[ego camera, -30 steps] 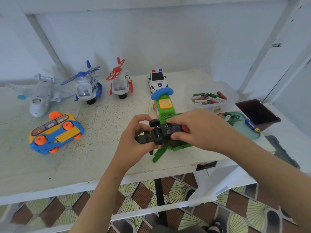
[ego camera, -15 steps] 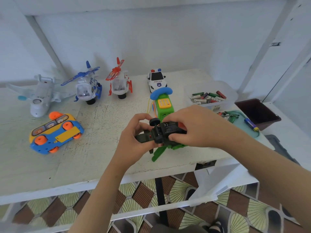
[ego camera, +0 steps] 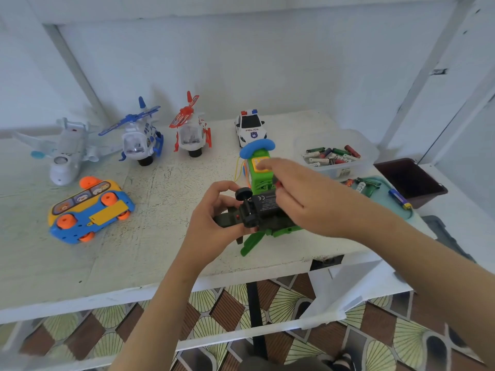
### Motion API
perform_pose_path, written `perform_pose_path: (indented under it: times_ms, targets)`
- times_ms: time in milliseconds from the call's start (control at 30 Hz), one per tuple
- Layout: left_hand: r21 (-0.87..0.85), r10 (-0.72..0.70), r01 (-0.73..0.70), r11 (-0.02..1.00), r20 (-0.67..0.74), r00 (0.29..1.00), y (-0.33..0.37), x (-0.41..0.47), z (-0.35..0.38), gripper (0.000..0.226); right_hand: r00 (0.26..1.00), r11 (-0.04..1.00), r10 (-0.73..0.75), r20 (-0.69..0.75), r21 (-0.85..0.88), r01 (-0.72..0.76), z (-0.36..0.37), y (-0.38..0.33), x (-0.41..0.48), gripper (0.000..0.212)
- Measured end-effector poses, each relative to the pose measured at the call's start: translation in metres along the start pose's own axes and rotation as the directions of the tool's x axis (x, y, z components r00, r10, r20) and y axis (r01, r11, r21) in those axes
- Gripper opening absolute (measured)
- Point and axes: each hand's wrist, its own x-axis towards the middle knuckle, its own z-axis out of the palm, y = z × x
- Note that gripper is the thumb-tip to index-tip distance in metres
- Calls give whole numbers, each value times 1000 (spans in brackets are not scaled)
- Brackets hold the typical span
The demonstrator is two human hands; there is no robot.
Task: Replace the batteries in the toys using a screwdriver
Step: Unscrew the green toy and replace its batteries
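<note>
My left hand point(ego camera: 214, 220) grips a dark green toy vehicle point(ego camera: 257, 210) by its left end and holds it upside down above the table's front edge. Its black wheels and black battery cover face up. My right hand point(ego camera: 302, 199) hovers over the toy's right side with its thumb by the cover. Thumb and fingers pinch a small red thing point(ego camera: 278, 184), mostly hidden. A green toy phone point(ego camera: 259, 170) with a blue handset lies just behind my hands. Loose batteries point(ego camera: 330, 156) fill a clear tub at the right.
On the white table point(ego camera: 160, 250) stand a blue-orange bus point(ego camera: 91, 210) on its back, a white plane point(ego camera: 67, 153), a blue helicopter point(ego camera: 139, 140), a red helicopter point(ego camera: 191, 132) and a police car point(ego camera: 250, 127). A teal tray point(ego camera: 385, 207) and a brown bin point(ego camera: 409, 180) sit at the right.
My right hand has lifted up and away from the toy's cover, and its fingers now reach over the green phone. The left hand and the toy have stayed nearly still.
</note>
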Motion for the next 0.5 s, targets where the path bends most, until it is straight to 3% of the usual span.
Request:
perform_pose_path:
  times_ms: [133, 233, 300, 400, 500]
  targets:
    - [4, 2, -2, 1000, 1, 1000, -1, -1, -1, 60, 950, 993, -116, -290, -17, 116, -21, -7, -2, 36]
    - [-2, 10, -10, 1000, 8, 1000, -2, -1, -1, 60, 739, 966, -222, -635, -40, 256, -25, -16, -7, 27]
    - [-3, 17, -17, 1000, 17, 1000, -2, -1, 0, 60, 662, 936, -166, -731, 95, 339, -20, -19, -6, 21]
    - [-14, 13, -12, 1000, 23, 1000, -2, -2, -1, 61, 703, 887, -74, -707, 276, 371, -14, -19, -2, 16]
    - [-17, 16, -16, 1000, 29, 999, -3, -4, -1, 60, 740, 861, -59, -670, 342, 377, -10, -18, 0, 14]
